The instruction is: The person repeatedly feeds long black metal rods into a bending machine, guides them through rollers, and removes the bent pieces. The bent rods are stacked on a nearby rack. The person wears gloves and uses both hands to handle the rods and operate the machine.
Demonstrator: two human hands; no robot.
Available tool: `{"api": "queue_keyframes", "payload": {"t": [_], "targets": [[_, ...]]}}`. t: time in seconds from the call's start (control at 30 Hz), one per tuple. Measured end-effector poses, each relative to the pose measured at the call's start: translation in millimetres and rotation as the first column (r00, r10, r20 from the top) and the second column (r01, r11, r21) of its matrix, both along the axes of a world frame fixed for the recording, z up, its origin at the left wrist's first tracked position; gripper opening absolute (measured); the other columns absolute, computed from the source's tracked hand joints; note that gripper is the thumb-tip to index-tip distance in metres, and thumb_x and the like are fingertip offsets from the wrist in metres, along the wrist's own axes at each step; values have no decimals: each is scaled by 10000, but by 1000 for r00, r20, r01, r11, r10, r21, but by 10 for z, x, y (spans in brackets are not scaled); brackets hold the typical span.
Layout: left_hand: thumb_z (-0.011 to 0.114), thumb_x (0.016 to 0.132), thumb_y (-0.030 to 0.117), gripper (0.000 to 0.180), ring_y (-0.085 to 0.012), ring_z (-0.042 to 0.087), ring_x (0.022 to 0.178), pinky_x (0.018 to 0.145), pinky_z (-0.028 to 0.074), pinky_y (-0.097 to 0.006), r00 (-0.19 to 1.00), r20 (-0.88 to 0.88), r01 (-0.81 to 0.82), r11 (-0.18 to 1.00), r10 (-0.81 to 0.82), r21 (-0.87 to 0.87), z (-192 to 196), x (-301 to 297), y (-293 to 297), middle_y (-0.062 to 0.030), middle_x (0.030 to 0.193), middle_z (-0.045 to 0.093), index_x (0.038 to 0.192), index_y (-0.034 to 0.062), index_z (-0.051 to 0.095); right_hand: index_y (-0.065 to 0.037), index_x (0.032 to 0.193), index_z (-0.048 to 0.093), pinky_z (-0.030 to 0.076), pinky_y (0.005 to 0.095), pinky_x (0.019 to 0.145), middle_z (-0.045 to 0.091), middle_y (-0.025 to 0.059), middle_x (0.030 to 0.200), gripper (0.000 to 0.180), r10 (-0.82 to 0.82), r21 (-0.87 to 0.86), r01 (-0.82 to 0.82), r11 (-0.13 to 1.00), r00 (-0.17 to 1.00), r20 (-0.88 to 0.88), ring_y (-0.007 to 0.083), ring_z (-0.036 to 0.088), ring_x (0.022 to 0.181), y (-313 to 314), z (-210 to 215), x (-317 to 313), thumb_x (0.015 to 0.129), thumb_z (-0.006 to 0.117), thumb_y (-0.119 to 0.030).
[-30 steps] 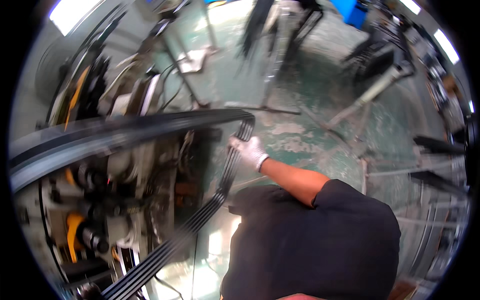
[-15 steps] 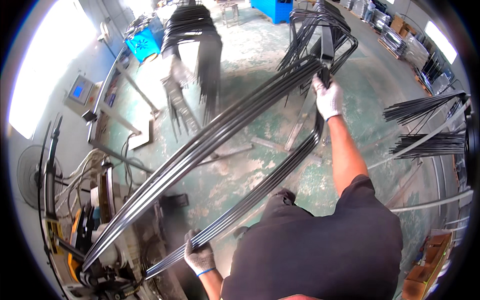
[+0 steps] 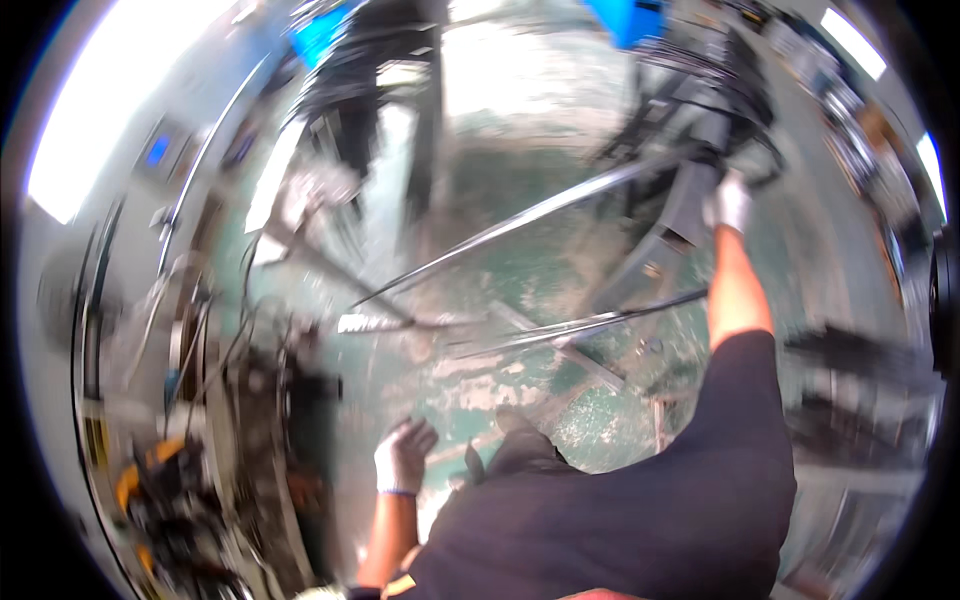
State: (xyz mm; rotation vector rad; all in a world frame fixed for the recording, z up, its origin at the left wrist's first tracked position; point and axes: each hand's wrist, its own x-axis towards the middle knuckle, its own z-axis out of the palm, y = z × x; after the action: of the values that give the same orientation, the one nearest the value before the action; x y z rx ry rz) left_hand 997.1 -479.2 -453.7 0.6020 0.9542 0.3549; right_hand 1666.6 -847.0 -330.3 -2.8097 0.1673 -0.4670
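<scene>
Green, worn concrete floor lies open ahead of us, its paint scuffed pale in patches, and this bare stretch between our two arms gives the widest room to move. On our left the space closes in: a dark machine with cables and a yellow part crowds the edge, blurred so that we cannot make out its details. On our right, dark racks stand along the rim.

Our right hand, in a white glove, is stretched far forward and up, the arm nearly straight, the fingers closed around the far end of a bundle of long dark metal strips. The strips run from that grip slantwise down toward the left, hanging above the floor; a second run of them passes lower, just beside our right forearm.

Our left hand, also white-gloved, is low and close to our body, fingers loosely curled; we see nothing in it, and it sits well apart from the strips.

A metal floor frame lies under the strips. Beyond, a blue bin and another dark rack stand at the far side.
</scene>
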Motion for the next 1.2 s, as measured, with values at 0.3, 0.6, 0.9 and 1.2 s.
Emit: {"api": "queue_keyframes", "payload": {"t": [0.3, 0.6, 0.9, 1.2], "targets": [[500, 1053, 136, 297, -386, 722, 952, 836, 627, -474, 934, -39, -355, 934, 356, 25, 134, -874, -628, -254, 1155, 681, 1299, -24, 547, -41, 1352, 581, 511, 500, 1003, 681, 258, 1253, 515, 569, -338, -473, 814, 765, 301, 421, 654, 1178, 605, -499, 678, 943, 603, -353], [650, 985, 152, 236, -347, 698, 898, 821, 599, -488, 117, -18, -993, 117, 993, -3, -68, -3281, -1889, -174, 1023, 702, 1163, 22, 565, -16, 1347, 611, 486, 445, 1060, 675, 215, 1313, 587, 559, -163, -961, 222, 263, -786, 380, 645, 1209, 1399, -3139, -3453, 894, 689, -380], [632, 991, 137, 193, -352, 683, 908, 852, 577, -515, -312, 169, -948, -319, 935, 13, 133, -5373, -3541, -169, 1013, 690, 1152, 48, 573, 34, 1233, 642, 516, 361, 973, 710, 130, 1148, 330, 840, 796, -556, -239, -530, -118, 227, 659, 1047, 3357, -2218, -8308, 983, 702, -173], [609, 1010, 125, 230, -318, 710, 904, 846, 588, -452, -345, 357, -937, -341, 868, -76, 352, -6087, -4538, -191, 1035, 714, 1208, 9, 596, -6, 1334, 623, 485, 353, 1016, 701, 170, 1232, 554, 437, 664, -113, -739, -830, 345, 258, 661, 1146, 3962, -47, -13145, 1060, 582, -486]]}}
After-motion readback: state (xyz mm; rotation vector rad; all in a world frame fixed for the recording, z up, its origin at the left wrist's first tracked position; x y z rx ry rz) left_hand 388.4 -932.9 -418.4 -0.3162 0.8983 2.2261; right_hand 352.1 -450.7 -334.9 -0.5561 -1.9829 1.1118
